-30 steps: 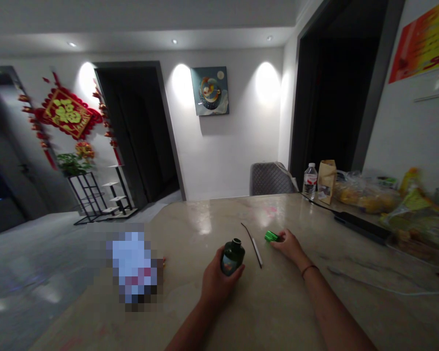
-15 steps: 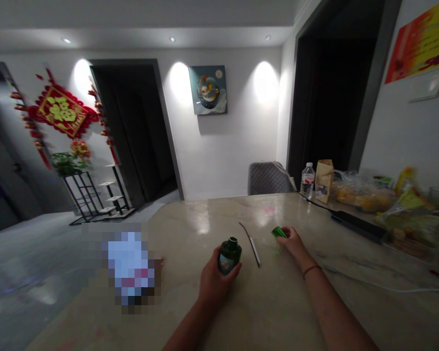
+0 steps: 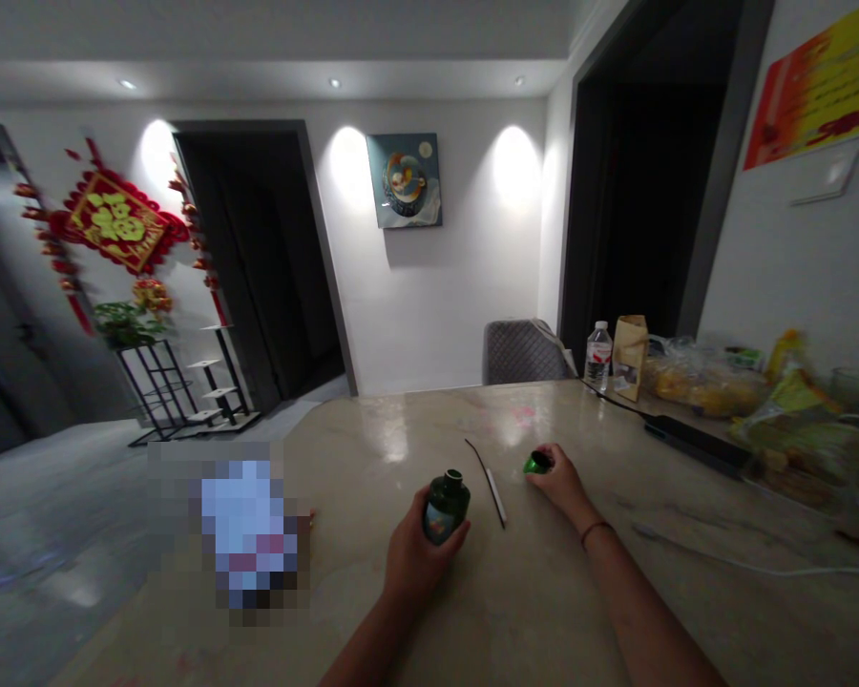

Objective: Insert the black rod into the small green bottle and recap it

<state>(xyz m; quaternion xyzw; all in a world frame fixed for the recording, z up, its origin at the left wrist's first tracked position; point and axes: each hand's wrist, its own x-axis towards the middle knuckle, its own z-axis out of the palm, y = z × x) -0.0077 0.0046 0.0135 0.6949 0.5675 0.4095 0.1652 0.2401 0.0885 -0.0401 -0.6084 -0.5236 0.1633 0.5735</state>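
Observation:
My left hand (image 3: pixel 416 553) is wrapped round a dark green bottle (image 3: pixel 447 504) with a picture label; its neck is uncapped and it leans slightly. In my right hand (image 3: pixel 559 477), pinched between thumb and fingers, is a shiny green bottle cap (image 3: pixel 537 463), its dark hollow side turned partly toward me. Between the two hands a thin stick (image 3: pixel 496 498), white along its middle with a dark, bent end, lies on the marble-look table (image 3: pixel 372 611). It touches neither hand.
A blurred-out, pixelated thing (image 3: pixel 247 525) is at the left. At the back right are a water bottle (image 3: pixel 598 355), a paper bag (image 3: pixel 629 356), plastic food bags (image 3: pixel 708 382) and a black power strip (image 3: pixel 698 447). A white cable (image 3: pixel 744 570) crosses the right side. A grey chair (image 3: pixel 522 353) stands behind the table.
My right hand has turned the green cap so that its hollow side shows, close to the tabletop. My left hand still holds the bottle. The view has shifted slightly.

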